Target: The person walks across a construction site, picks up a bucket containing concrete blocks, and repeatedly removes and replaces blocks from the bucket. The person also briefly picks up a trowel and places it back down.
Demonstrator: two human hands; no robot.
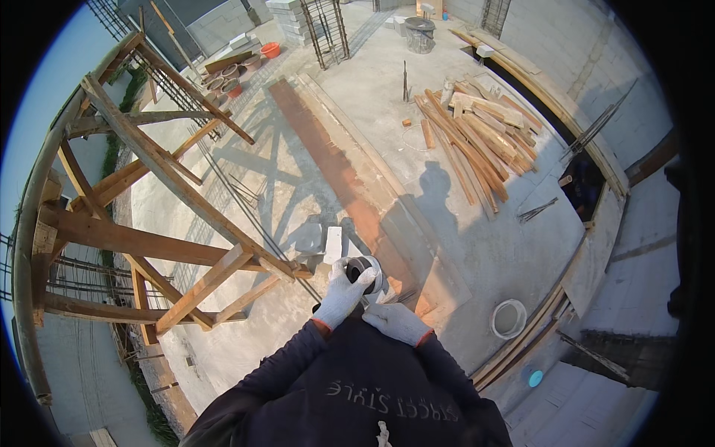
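Note:
My left hand, in a white knitted glove with an orange cuff, is closed on a round black object with a pale grey rim. Its exact kind does not show. Just below, my right hand, gloved the same way, has its fingers drawn together near the object's lower edge. What those fingers hold, if anything, is hidden. A white block lies on the concrete floor beyond my left hand.
To the left stands a frame of wooden beams. A long reddish-brown strip crosses the concrete. Loose timber is heaped at the right, with a floor opening beyond it. A white bucket stands nearer.

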